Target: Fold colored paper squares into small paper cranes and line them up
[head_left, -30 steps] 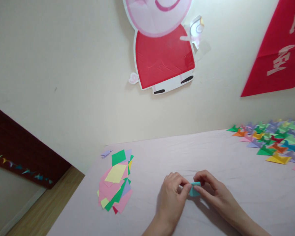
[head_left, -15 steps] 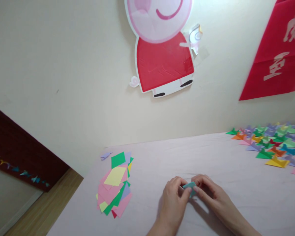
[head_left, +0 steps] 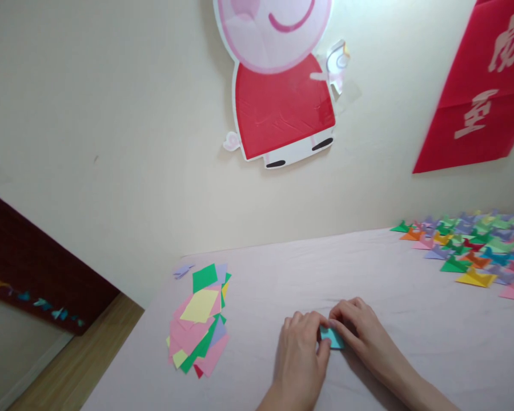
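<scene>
A small folded piece of turquoise paper point(head_left: 334, 339) lies on or just above the pale table cover, between my two hands. My left hand point(head_left: 302, 348) grips its left side, with the thumb near the lower edge and the index finger at the upper corner. From the right, my right hand point(head_left: 364, 334) pinches the upper edge, its thumb and fingertips close against the left fingertips. Part of the paper is hidden under the fingers.
Loose coloured paper sheets point(head_left: 197, 325) lie in a pile on the left, with a small folded purple piece point(head_left: 183, 271) beyond them. Rows of folded paper figures point(head_left: 475, 245) cover the right back of the table point(head_left: 274, 279). Behind stands a wall with a cartoon cutout point(head_left: 285, 108).
The turquoise paper has gone from tilted up between the fingertips to lying flatter, showing a broader face. My left fingers have spread along it, and both hands have shifted slightly.
</scene>
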